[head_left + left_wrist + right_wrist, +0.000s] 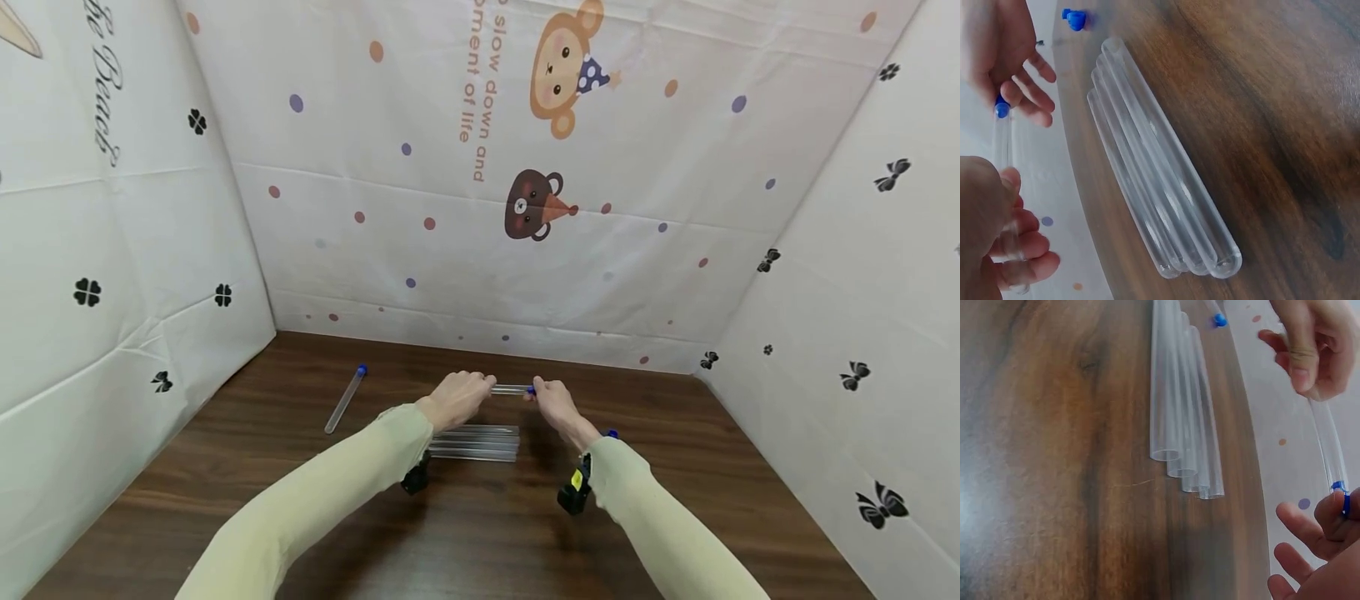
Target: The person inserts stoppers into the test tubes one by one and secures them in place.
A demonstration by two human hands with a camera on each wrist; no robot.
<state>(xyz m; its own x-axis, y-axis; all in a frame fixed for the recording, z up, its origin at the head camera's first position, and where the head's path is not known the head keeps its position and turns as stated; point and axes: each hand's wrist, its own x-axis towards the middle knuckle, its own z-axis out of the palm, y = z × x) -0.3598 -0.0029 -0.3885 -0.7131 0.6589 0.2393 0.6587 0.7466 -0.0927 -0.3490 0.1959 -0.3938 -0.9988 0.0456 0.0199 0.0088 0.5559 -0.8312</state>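
Observation:
Above the table, my left hand [457, 398] grips a clear test tube [512, 389] held sideways, its thumb and fingers curled round the tube. My right hand [557, 406] pinches the blue stopper [1338, 486] at the tube's mouth with thumb and forefinger. Its other fingers spread away from the tube. In the left wrist view the stopper sits at the tube's end; how deep it sits I cannot tell. Just below the hands, several clear test tubes [1160, 169] without stoppers lie side by side on the table, partly behind my left wrist in the head view.
A test tube with a blue stopper [345, 404] lies slanted on the table's left. Loose blue stoppers [1075, 19] lie to the right, mostly hidden by my right wrist in the head view. Printed cloth walls [465, 308] enclose the dark wooden table [300, 350] at the back and sides.

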